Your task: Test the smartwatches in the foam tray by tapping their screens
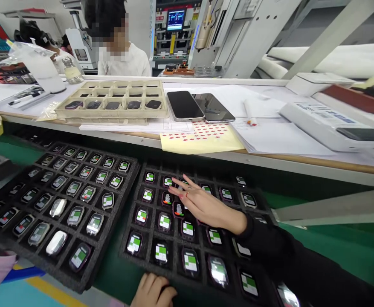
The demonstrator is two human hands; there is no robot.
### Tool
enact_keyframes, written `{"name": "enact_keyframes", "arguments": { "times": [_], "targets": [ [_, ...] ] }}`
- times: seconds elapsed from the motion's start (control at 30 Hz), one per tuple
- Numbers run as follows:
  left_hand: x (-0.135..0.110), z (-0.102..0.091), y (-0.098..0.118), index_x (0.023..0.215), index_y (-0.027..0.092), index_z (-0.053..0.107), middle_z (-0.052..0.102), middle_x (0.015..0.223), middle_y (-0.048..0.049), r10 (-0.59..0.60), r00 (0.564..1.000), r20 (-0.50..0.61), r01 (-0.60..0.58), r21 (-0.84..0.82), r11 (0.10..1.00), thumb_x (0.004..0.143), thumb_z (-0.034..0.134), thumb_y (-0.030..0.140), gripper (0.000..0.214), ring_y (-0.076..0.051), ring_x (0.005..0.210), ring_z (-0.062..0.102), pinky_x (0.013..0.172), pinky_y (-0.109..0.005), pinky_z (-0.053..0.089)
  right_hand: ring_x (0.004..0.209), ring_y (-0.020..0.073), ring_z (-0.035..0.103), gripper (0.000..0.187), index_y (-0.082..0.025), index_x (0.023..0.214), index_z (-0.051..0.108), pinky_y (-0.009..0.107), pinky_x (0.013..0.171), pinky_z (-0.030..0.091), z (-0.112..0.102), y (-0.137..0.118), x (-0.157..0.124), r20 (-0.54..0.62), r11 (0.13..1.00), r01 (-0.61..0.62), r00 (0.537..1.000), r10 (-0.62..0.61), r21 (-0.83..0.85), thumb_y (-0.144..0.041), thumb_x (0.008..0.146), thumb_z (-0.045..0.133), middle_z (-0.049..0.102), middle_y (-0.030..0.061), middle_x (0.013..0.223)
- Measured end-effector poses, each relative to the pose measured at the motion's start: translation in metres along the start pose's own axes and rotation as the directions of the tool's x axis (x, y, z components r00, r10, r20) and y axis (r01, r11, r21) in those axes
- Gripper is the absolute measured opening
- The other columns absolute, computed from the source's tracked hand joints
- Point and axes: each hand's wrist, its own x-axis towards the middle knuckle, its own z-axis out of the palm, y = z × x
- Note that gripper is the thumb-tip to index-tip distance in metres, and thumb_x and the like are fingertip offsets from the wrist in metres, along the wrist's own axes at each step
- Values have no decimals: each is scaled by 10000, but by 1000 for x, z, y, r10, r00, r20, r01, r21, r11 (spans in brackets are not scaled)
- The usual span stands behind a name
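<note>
My right hand (201,207), in a black sleeve, reaches palm down over the right foam tray (170,273). Its fingers stretch left above the watch rows, one close to a smartwatch (166,198) lit in its slot. Under the hand, a dark smartwatch (178,209) with a red and green bar sits across a divider, raised and apparently held; my thumb is hidden. At the tray's front edge my left hand (153,292) has its fingers curled, and what they hold, if anything, is hidden. Most watches in this tray show green and white blocks.
A second foam tray of watches (102,238) lies to the left. Above both runs a shelf edge (142,140) bearing a cream plastic tray (110,113), two phones (185,104), papers and a white box (327,121). A person (126,59) sits opposite.
</note>
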Motion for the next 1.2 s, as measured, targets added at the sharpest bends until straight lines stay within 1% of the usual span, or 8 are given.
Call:
{"name": "enact_keyframes", "arguments": {
  "times": [0.2,0.37,0.47,0.57,0.7,0.83,1.03,1.2],
  "targets": [
    [-3,6,-1,794,219,640,615,731,-11,21,999,-26,-21,-34,999,865,397,80,288,-161,644,472,638,-291,342,1410,306,329,487,-4,1210,668,584,1219,161,14,-20,-12,78,997,26,997,-20,-70,-163,1059,233,641,165,1272],
    [-3,2,2,812,214,642,623,756,-18,15,1000,-4,-15,-37,999,879,413,99,265,-166,662,483,648,-295,341,1375,339,389,412,74,1209,650,556,1214,206,31,-24,-7,101,948,57,995,-26,-313,-119,1017,340,697,215,1133],
    [-3,-1,5,835,212,643,620,775,-23,-21,999,40,23,-42,999,877,438,102,236,-167,681,490,660,-293,348,1351,347,427,381,106,1202,641,534,1217,214,36,-23,-2,109,920,76,993,-37,-384,-117,990,417,713,235,1064],
    [-3,-3,5,856,210,649,621,791,-25,-28,998,63,33,-69,997,885,446,108,229,-170,696,493,658,-292,350,1353,331,427,366,68,1181,667,535,1220,209,28,-22,-1,79,933,86,995,-63,-350,-100,991,403,721,211,1061],
    [-5,-2,2,854,211,657,625,788,-24,8,999,50,-5,-71,997,918,430,131,249,-169,688,491,646,-295,348,1364,326,411,447,-11,1089,722,587,1207,214,5,-18,-12,-61,955,29,997,-49,-294,-109,1023,291,698,179,1156],
    [-5,0,0,854,216,665,632,799,-22,22,999,47,-18,-73,997,941,420,149,268,-167,703,502,672,-292,358,1357,339,420,492,-8,1126,701,641,1181,238,-8,-21,-32,-110,965,-11,994,-19,-261,-138,1037,235,686,166,1188],
    [-4,0,0,849,227,670,636,792,-27,43,998,52,-40,-62,997,923,426,141,269,-161,706,512,675,-292,377,1334,306,461,474,-86,1050,737,595,1213,211,6,-37,-55,-34,989,-60,998,56,-138,-130,1032,266,702,114,1175],
    [-3,-1,1,849,225,673,639,792,-21,43,997,61,-40,-49,998,917,426,130,273,-163,700,506,652,-297,365,1360,312,423,456,-9,1196,674,594,1223,180,18,-40,-60,-17,990,-79,997,77,-119,-124,1022,269,685,141,1201]
  ]
}}
